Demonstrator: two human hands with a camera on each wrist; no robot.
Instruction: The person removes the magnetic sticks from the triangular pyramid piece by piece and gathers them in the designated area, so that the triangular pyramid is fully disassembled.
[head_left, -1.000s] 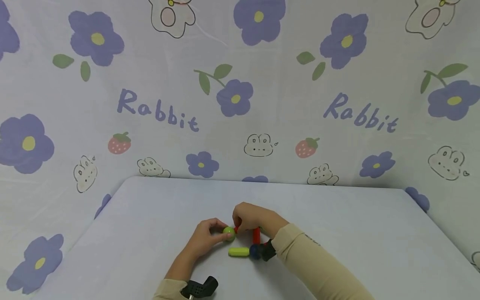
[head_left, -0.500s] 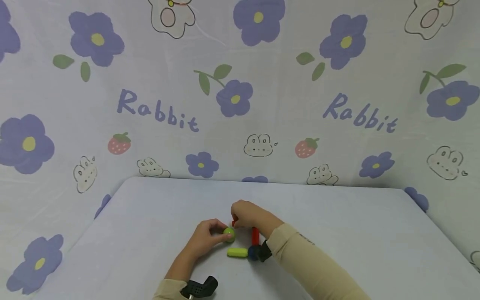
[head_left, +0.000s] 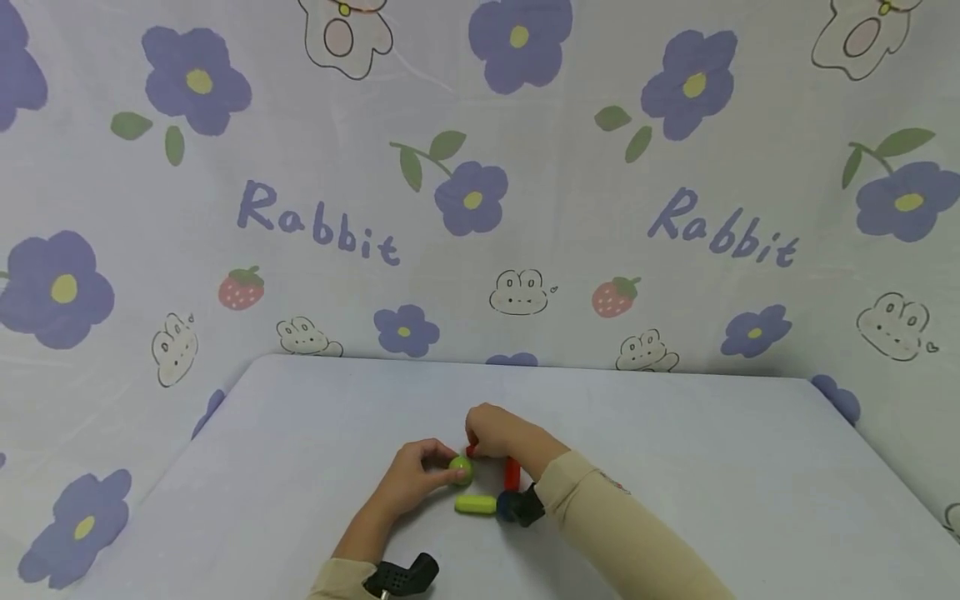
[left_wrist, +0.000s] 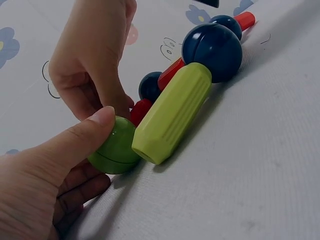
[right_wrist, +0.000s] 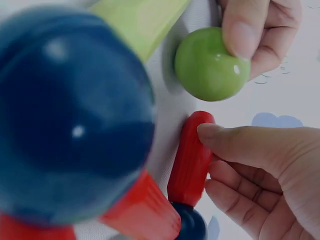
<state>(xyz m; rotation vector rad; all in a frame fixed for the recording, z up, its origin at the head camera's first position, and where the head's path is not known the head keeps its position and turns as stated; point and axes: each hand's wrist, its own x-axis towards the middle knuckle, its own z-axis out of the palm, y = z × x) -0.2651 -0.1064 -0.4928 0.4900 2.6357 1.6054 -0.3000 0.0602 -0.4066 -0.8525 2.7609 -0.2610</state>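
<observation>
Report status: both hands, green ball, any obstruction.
Left hand holds green ball. Right hand grips red stick, its near end apart from the ball. Nothing visible between them; yellow-green stick lies nearby.

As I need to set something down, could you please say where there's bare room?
Bare white tabletop lies left of the left hand, right of the beige right sleeve, and along its far edge by the flowered cloth. Around the right hand it is crowded: glossy green ball, ribbed red rods, ribbed lime rod, glossy navy balls.
</observation>
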